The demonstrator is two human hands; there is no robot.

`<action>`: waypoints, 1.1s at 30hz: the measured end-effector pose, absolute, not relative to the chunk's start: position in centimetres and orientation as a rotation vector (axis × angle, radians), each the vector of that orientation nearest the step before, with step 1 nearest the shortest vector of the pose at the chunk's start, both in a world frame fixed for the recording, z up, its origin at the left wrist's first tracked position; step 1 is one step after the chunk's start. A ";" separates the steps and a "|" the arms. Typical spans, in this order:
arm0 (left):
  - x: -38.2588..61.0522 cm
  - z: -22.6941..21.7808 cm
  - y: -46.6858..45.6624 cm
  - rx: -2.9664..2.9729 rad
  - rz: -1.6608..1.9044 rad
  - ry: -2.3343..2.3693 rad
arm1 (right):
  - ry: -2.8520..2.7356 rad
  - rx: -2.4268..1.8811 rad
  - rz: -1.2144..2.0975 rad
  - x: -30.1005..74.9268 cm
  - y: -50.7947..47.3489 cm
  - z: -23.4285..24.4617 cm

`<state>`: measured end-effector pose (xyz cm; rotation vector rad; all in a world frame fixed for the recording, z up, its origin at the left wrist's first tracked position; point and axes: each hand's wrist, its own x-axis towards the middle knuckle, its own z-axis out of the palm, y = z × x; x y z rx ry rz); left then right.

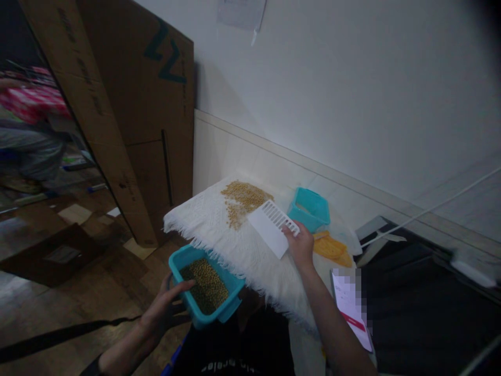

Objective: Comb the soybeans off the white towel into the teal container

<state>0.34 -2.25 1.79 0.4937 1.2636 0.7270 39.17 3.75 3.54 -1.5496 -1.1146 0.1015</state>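
My left hand (166, 303) grips the near left side of a teal plastic tub (235, 292), its thumb over the rim. The tub is tilted below the table's front edge, with many yellowish beans (207, 287) inside. In my right hand (301, 244) is a flat white slotted plate (268, 232), pinched at its slotted right edge. The plate's far left end lies by a spread pile of soybeans (248, 196) on a white fringed cloth (207, 214). Beyond my right hand sits a second teal tub (311, 209); its contents are unclear.
A yellow cloth (332, 248) lies right of my right wrist, with a phone or tablet (350, 308) nearer me. A tall cardboard box (156, 104) stands left of the table, against the wall (352, 78). Another person's patterned sleeve (35, 102) shows far left.
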 end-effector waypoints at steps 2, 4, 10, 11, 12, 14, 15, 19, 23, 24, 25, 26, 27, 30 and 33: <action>0.2 1.9 -2.3 0.497 0.728 1.239 | -1.161 -1.518 0.116 37.9 3.7 3.8; 0.1 1.8 -2.2 0.478 0.717 1.268 | -1.237 -1.521 0.103 36.3 3.5 4.0; 0.4 0.9 -1.7 0.449 0.727 1.321 | -1.382 -1.528 0.055 33.6 3.0 4.7; 0.3 0.8 -1.6 0.447 0.727 1.325 | -1.394 -1.523 0.051 33.4 2.9 4.8; 0.3 0.8 -1.6 0.444 0.726 1.327 | -1.404 -1.522 0.044 33.2 2.8 4.9; 0.2 0.7 -1.6 0.442 0.721 1.323 | -1.423 -1.530 0.038 32.9 2.6 5.1; 0.1 0.6 -1.6 0.443 0.718 1.319 | -1.430 -1.535 0.044 32.7 2.5 5.2; 0.0 0.7 -1.6 0.454 0.711 1.316 | -1.442 -1.540 0.059 31.9 2.4 5.6; 0.0 1.0 -1.6 0.452 0.726 1.323 | -1.451 -1.532 0.069 31.3 2.3 5.7; 0.0 1.1 -1.6 0.452 0.726 1.323 | -1.455 -1.527 0.077 31.2 2.2 5.7; 0.0 1.1 -1.6 0.455 0.721 1.324 | -1.458 -1.523 0.083 31.1 2.1 5.7; 0.0 1.1 -1.6 0.456 0.715 1.326 | -1.458 -1.521 0.085 31.0 2.0 5.7; 0.0 1.0 -1.5 0.458 0.710 1.327 | -1.456 -1.519 0.083 30.9 1.9 5.7; -0.1 0.8 -1.5 0.461 0.704 1.325 | -1.461 -1.511 0.072 30.8 1.6 5.8; -0.1 0.7 -1.5 0.453 0.719 1.315 | -1.479 -1.507 0.078 30.7 1.4 5.9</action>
